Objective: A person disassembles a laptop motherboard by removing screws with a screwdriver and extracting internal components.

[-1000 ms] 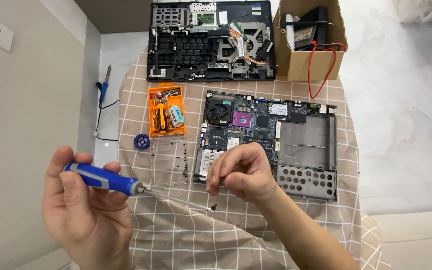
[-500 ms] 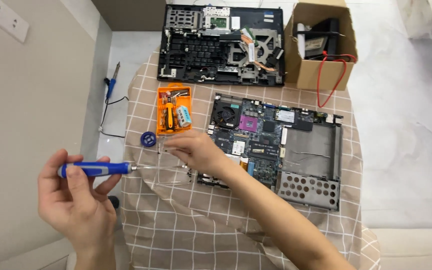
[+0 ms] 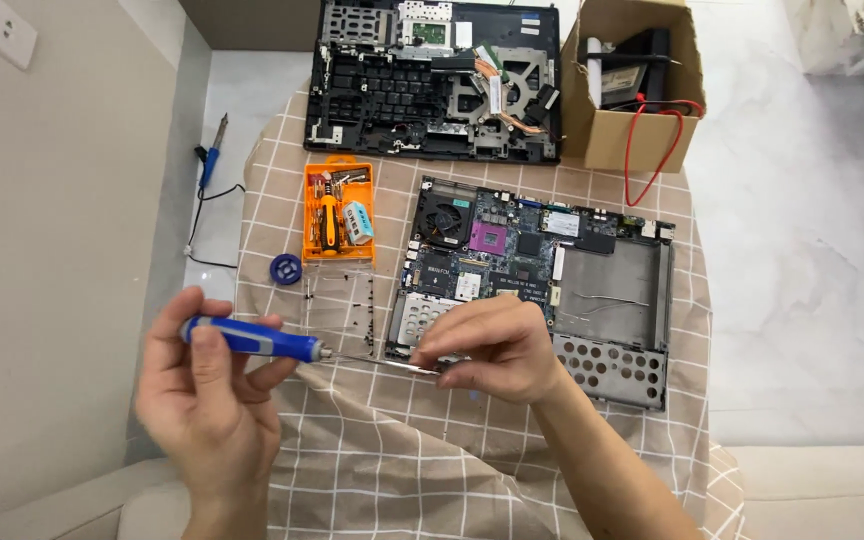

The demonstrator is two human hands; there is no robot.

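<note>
A blue screwdriver [image 3: 252, 340] is gripped in the left hand [image 3: 207, 390], while its tip is pinched by the right hand [image 3: 492, 345] just beside the laptop board [image 3: 532, 270]. The shaft should be kept level and steadied.

Both of the person's hands, the left hand [image 3: 214, 395] and the right hand [image 3: 492, 345], are bare, with no gloves, rings or watch showing, short plain nails, and bare forearms on which no sleeve reaches into view.

Bright, even daylight; soft shadows, sharp focus, slight edge distortion.
</note>
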